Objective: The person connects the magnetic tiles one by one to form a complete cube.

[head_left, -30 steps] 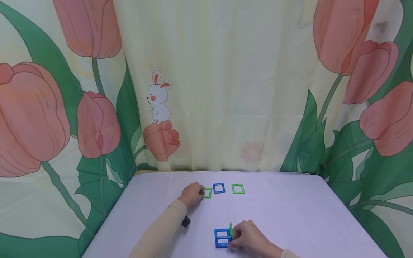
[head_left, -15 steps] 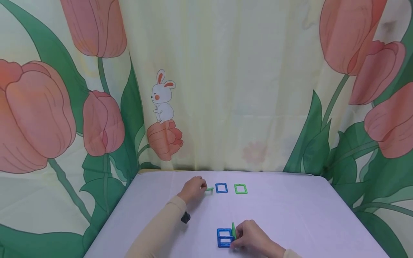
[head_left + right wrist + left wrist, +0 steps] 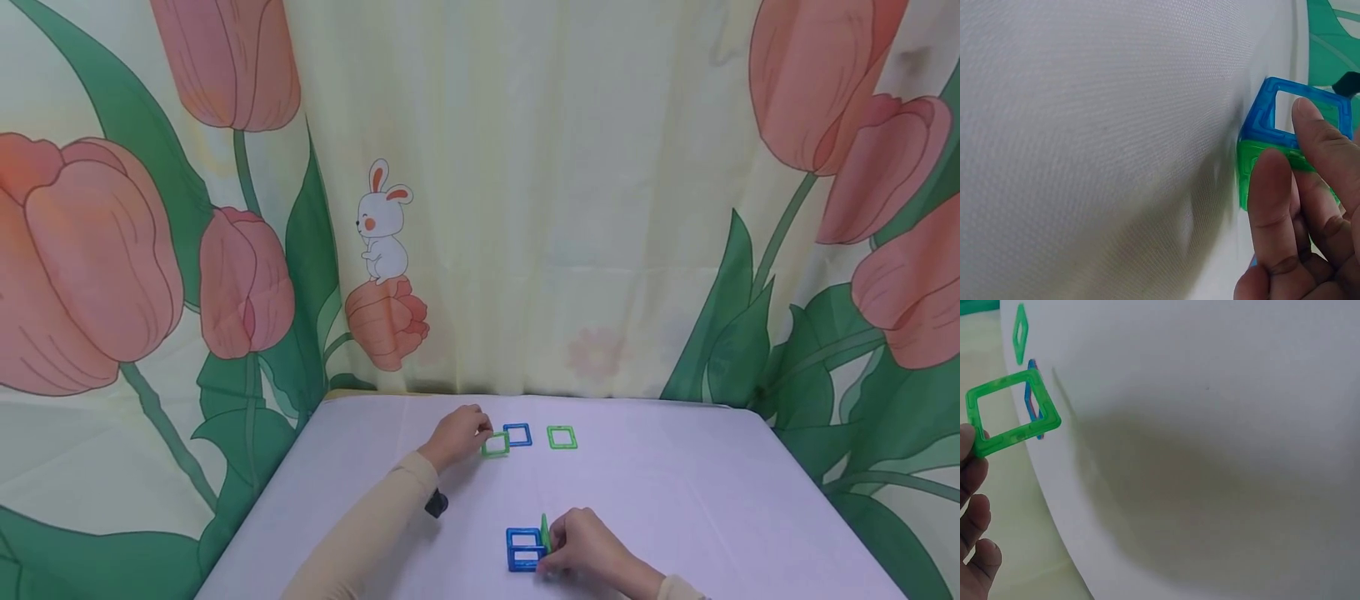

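My left hand pinches a green square magnetic tile by one corner, raised off the table at the far side. Just beyond it lies a flat blue square tile, partly overlapped by the held one in the head view. Near the front, several blue tiles are joined into a small upright structure. On its right side stands a green tile, seen edge-on. My right hand grips the structure there, fingertips on the blue tile and the green one; the fingers partly hide both.
Another green square tile lies flat at the back, right of the blue one. A white cloth covers the table. A curtain printed with tulips and a rabbit hangs behind the far edge.
The green tile in my left hand has come up off the table, tipped edge-on, then turned to face the camera, moving slightly right toward the blue tile. My right hand keeps its grip.
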Available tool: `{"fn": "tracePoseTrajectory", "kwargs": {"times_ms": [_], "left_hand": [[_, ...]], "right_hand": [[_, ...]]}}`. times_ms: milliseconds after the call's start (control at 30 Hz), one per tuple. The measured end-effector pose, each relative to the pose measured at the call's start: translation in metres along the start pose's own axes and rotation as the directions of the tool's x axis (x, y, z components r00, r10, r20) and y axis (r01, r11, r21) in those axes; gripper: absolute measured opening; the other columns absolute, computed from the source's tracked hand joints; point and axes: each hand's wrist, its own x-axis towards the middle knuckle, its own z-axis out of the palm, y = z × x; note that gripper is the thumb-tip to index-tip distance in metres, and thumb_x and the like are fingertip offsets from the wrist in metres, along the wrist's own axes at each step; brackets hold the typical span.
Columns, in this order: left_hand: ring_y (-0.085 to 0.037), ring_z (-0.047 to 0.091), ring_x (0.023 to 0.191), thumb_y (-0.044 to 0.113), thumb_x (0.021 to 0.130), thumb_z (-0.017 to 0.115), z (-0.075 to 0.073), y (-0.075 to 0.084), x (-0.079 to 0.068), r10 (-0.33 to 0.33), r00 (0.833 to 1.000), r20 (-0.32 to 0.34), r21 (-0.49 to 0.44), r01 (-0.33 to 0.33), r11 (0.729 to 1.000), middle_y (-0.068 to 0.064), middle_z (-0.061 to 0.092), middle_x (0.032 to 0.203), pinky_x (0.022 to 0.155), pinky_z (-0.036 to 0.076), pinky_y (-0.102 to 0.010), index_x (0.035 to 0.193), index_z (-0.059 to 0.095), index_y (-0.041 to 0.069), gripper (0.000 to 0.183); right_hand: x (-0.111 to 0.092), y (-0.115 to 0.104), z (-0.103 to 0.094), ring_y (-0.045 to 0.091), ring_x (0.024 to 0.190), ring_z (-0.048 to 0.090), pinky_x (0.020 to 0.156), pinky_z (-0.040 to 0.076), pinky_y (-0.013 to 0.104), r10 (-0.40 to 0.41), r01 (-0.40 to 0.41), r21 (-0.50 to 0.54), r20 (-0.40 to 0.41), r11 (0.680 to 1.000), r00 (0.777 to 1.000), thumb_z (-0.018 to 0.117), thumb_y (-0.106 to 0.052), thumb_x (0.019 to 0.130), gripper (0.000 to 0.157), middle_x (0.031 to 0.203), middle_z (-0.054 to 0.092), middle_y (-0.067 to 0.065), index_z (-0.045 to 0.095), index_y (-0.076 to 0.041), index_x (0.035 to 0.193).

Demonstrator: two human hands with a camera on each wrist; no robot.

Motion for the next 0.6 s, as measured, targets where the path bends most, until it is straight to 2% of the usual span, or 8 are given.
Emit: {"fn": "tracePoseTrajectory", "kwargs": {"times_ms": [300,467,600], "left_hand": [[-0.005,0.054,0.083,0.025,0.096,0.075,0.011,0.006,-0.010,0.047,0.999,-0.005,-0.008,-0.047,0.999,0.010,0.062,0.089,0.079,0.052,-0.024,0.096,0.078,0.019,0.007],[-0.006,0.054,0.082,0.025,0.096,0.075,0.008,0.010,-0.012,0.056,0.998,-0.024,-0.007,-0.056,0.998,0.010,0.063,0.089,0.078,0.052,-0.024,0.096,0.078,0.019,0.007],[-0.005,0.054,0.083,0.028,0.096,0.075,0.006,0.012,-0.012,0.057,0.998,-0.014,-0.003,-0.057,0.998,0.011,0.063,0.089,0.078,0.052,-0.023,0.096,0.077,0.020,0.008]], "right_hand": [[0.000,0.002,0.001,0.008,0.056,0.057,0.053,0.045,0.021,0.016,-0.016,0.008,0.006,1.000,1.000,0.091,-0.017,0.077,0.019,0.060,0.066,-0.005,0.074,-0.014,0.068],[0.000,0.001,0.001,0.009,0.057,0.058,0.054,0.045,0.021,0.022,-0.022,0.011,0.009,1.000,1.000,0.090,-0.016,0.077,0.018,0.061,0.067,-0.005,0.074,-0.014,0.069],[0.001,0.000,0.002,0.009,0.056,0.058,0.054,0.045,0.021,0.016,-0.016,0.006,0.001,1.000,1.000,0.090,-0.016,0.077,0.019,0.061,0.067,-0.005,0.074,-0.014,0.068]]}}
